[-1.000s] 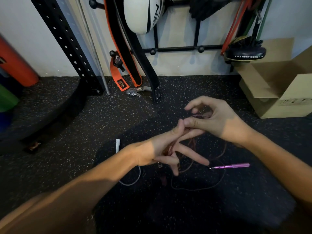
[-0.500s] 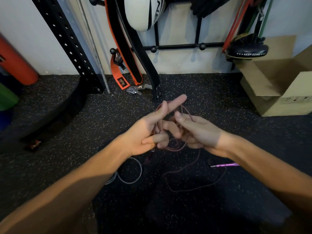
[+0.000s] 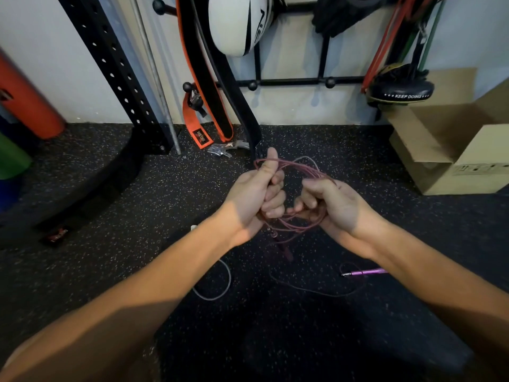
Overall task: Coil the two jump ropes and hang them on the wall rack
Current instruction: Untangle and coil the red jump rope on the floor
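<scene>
A thin pink jump rope (image 3: 296,165) is gathered in several loops between my two hands above the dark speckled floor. My left hand (image 3: 254,190) is closed around one side of the loops with the thumb up. My right hand (image 3: 329,205) grips the other side. The rope's loose tail (image 3: 316,291) trails on the floor to its purple handle (image 3: 363,272). A white jump rope (image 3: 217,290) lies on the floor under my left forearm, mostly hidden. The black wall rack (image 3: 289,83) with ball-tipped pegs runs along the wall ahead.
An orange-and-black belt (image 3: 203,78) and a white ball (image 3: 237,23) hang on the rack. Resistance bands (image 3: 385,48) and a black pad (image 3: 400,91) hang at right. A cardboard box (image 3: 451,139) stands at right, a black perforated upright (image 3: 115,70) at left, coloured rollers (image 3: 24,97) far left.
My fingers were spread among the rope strands; both hands have now closed into fists around the loops, drawn apart, and the bundle has been lifted toward the wall.
</scene>
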